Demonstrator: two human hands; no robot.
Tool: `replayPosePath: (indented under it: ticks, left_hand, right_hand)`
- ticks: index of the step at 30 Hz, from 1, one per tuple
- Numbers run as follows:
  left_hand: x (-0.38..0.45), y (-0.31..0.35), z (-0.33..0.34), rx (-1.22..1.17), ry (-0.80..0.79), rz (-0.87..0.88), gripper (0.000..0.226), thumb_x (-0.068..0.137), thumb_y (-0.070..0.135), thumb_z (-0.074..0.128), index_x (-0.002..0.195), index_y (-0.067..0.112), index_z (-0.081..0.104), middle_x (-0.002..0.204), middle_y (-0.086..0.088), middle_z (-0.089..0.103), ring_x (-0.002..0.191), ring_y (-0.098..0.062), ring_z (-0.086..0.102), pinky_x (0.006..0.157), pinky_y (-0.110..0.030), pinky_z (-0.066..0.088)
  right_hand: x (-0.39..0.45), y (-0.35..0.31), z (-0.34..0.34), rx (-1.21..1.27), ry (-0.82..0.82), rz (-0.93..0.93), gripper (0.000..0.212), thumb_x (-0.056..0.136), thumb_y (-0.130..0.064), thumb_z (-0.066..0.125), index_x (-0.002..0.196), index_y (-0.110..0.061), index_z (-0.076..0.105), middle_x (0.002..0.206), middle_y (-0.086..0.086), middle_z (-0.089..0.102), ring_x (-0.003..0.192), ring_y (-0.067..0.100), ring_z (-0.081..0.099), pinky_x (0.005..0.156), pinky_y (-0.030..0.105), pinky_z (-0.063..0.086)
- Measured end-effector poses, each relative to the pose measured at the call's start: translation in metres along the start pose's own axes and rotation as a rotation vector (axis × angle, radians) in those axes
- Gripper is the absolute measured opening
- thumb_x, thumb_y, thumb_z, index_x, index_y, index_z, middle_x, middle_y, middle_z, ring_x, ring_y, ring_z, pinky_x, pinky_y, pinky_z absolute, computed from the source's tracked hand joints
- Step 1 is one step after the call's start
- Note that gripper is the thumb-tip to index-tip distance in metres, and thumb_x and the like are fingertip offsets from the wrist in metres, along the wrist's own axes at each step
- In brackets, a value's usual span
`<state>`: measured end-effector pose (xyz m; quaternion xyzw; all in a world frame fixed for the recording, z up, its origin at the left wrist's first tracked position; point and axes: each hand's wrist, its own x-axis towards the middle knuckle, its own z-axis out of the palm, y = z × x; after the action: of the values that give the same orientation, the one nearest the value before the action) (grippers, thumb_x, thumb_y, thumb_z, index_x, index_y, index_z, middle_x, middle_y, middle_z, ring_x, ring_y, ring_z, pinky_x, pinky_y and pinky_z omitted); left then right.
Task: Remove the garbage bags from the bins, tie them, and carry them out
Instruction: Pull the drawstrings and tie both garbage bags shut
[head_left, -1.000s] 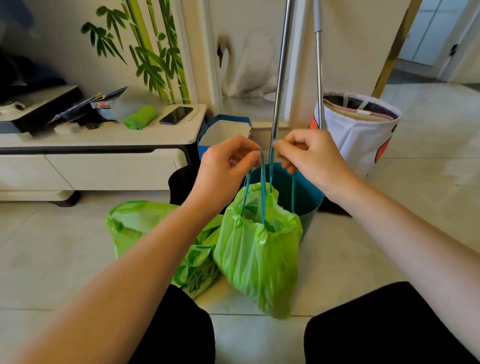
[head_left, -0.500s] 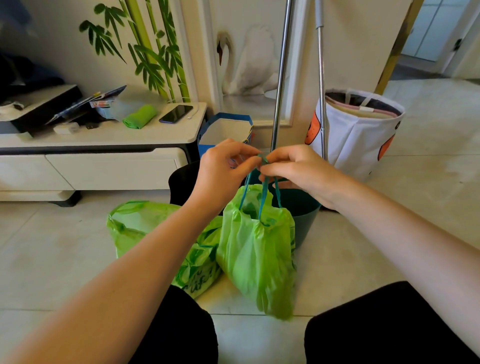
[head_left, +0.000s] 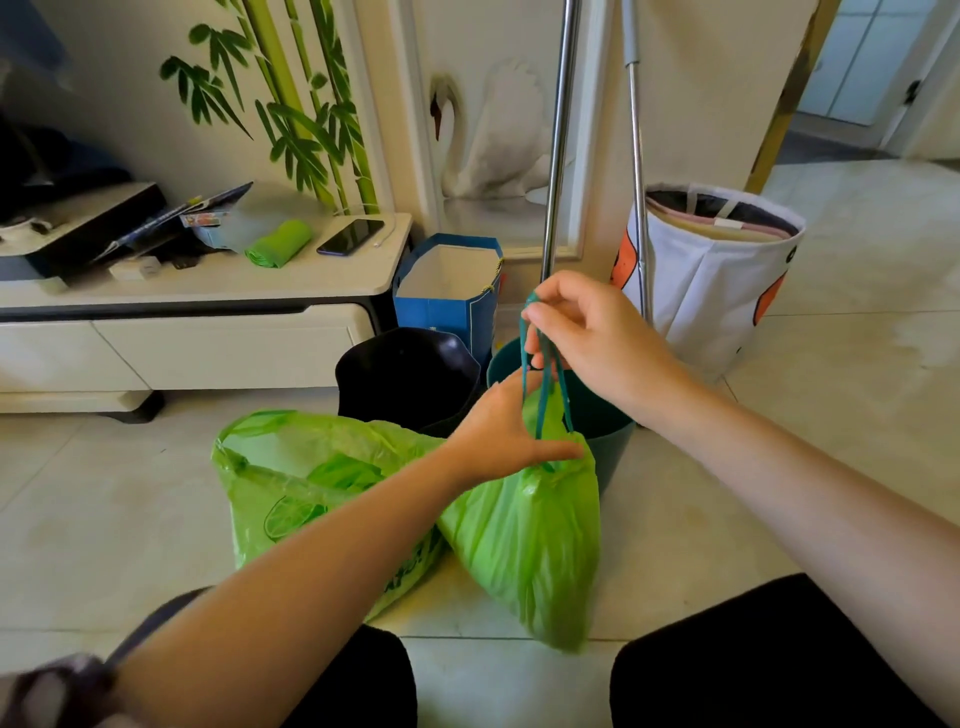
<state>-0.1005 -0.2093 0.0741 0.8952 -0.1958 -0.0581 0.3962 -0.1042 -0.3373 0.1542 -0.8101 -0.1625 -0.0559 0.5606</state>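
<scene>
1. The small green garbage bag (head_left: 524, 540) hangs in front of the teal bin (head_left: 597, 415), at 6 o'clock from it, with its bottom near the floor.
2. The right hand (head_left: 587, 332) pinches the teal drawstrings (head_left: 540, 374) at their top; the left hand (head_left: 504, 431) grips the gathered neck, at 6 o'clock from the right.
3. The thin film looks soft and light, likely slippery, so the strings are the safest hold.
4. A second, open green bag (head_left: 296, 483) sits at 9 o'clock, beside the black bin (head_left: 405, 374).
</scene>
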Motion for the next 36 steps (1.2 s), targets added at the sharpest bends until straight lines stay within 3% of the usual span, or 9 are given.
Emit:
replayPosePath:
  ticks: [5, 10, 14, 20, 23, 26, 29, 32, 36]
  left_hand:
    - [0.008, -0.017, 0.04, -0.082, 0.239, -0.084, 0.05, 0.062, 0.05, 0.079, 0.103, 0.029, 0.059, 0.105, 0.008, 0.064, 0.099, -0.01, 0.06, 0.089, -0.038, 0.052]
    - [-0.001, -0.031, 0.063, -0.135, 0.328, -0.119, 0.032, 0.068, 0.044, 0.078, 0.084, 0.024, 0.059, 0.083, 0.009, 0.063, 0.082, -0.01, 0.062, 0.073, -0.032, 0.053]
    - [-0.005, -0.041, 0.074, -0.186, 0.284, -0.162, 0.022, 0.085, 0.041, 0.065, 0.081, 0.02, 0.06, 0.072, 0.006, 0.06, 0.069, -0.01, 0.058, 0.06, -0.026, 0.046]
    - [-0.012, -0.054, 0.072, -0.056, 0.133, -0.194, 0.025, 0.096, 0.038, 0.047, 0.076, 0.023, 0.05, 0.063, 0.011, 0.048, 0.055, -0.004, 0.045, 0.05, -0.022, 0.031]
    - [-0.012, -0.053, 0.063, 0.036, 0.009, -0.207, 0.025, 0.097, 0.039, 0.045, 0.079, 0.022, 0.049, 0.069, 0.008, 0.051, 0.063, -0.012, 0.051, 0.055, -0.026, 0.036]
    - [-0.007, -0.05, 0.04, 0.143, -0.214, -0.243, 0.023, 0.09, 0.039, 0.057, 0.095, 0.016, 0.058, 0.092, -0.003, 0.063, 0.087, -0.024, 0.061, 0.076, -0.034, 0.049]
    - [-0.006, -0.041, 0.01, 0.214, -0.326, -0.223, 0.058, 0.078, 0.048, 0.069, 0.126, 0.02, 0.051, 0.129, -0.004, 0.056, 0.116, -0.025, 0.055, 0.101, -0.043, 0.045]
    - [-0.013, -0.023, -0.011, 0.196, -0.258, -0.205, 0.075, 0.08, 0.048, 0.069, 0.142, 0.02, 0.038, 0.145, -0.001, 0.044, 0.131, -0.02, 0.045, 0.11, -0.036, 0.037]
    - [-0.022, -0.011, -0.005, 0.104, -0.06, -0.221, 0.071, 0.076, 0.05, 0.072, 0.135, 0.018, 0.048, 0.136, 0.0, 0.053, 0.126, -0.016, 0.05, 0.101, -0.028, 0.04]
  right_hand:
    - [0.0, 0.007, -0.001, -0.289, 0.067, -0.193, 0.011, 0.097, -0.019, 0.046, 0.093, -0.012, 0.054, 0.064, -0.006, 0.051, 0.061, 0.009, 0.052, 0.061, 0.02, 0.047]
    - [0.0, 0.009, -0.003, -0.304, 0.14, -0.238, 0.016, 0.095, -0.017, 0.051, 0.092, -0.005, 0.06, 0.064, -0.011, 0.05, 0.062, 0.002, 0.049, 0.058, 0.009, 0.038]
    - [0.001, 0.001, -0.004, -0.219, 0.241, -0.236, 0.017, 0.093, -0.017, 0.054, 0.088, -0.004, 0.063, 0.063, -0.007, 0.052, 0.059, 0.003, 0.049, 0.056, 0.011, 0.038]
    - [-0.007, 0.001, 0.001, -0.218, 0.181, -0.279, 0.015, 0.091, -0.015, 0.057, 0.084, -0.004, 0.064, 0.07, 0.011, 0.062, 0.066, 0.019, 0.055, 0.062, 0.028, 0.047]
    - [-0.007, 0.001, 0.002, -0.209, 0.176, -0.277, 0.015, 0.091, -0.016, 0.057, 0.085, -0.004, 0.064, 0.071, 0.009, 0.062, 0.066, 0.019, 0.056, 0.064, 0.03, 0.049]
    - [-0.005, 0.001, 0.002, -0.164, 0.148, -0.236, 0.015, 0.092, -0.017, 0.057, 0.087, -0.005, 0.064, 0.069, 0.002, 0.06, 0.066, 0.015, 0.057, 0.062, 0.028, 0.051]
    - [-0.006, -0.004, 0.003, -0.01, 0.134, -0.205, 0.016, 0.093, -0.015, 0.055, 0.089, -0.002, 0.062, 0.065, 0.002, 0.061, 0.061, 0.014, 0.06, 0.059, 0.025, 0.054]
    - [-0.007, -0.009, 0.006, 0.067, 0.143, -0.2, 0.016, 0.093, -0.013, 0.054, 0.089, 0.001, 0.062, 0.067, 0.008, 0.067, 0.064, 0.015, 0.065, 0.066, 0.027, 0.057]
    - [-0.005, -0.009, 0.008, 0.171, 0.136, -0.135, 0.017, 0.094, -0.013, 0.054, 0.091, 0.001, 0.063, 0.073, 0.01, 0.07, 0.073, 0.02, 0.07, 0.068, 0.032, 0.059]
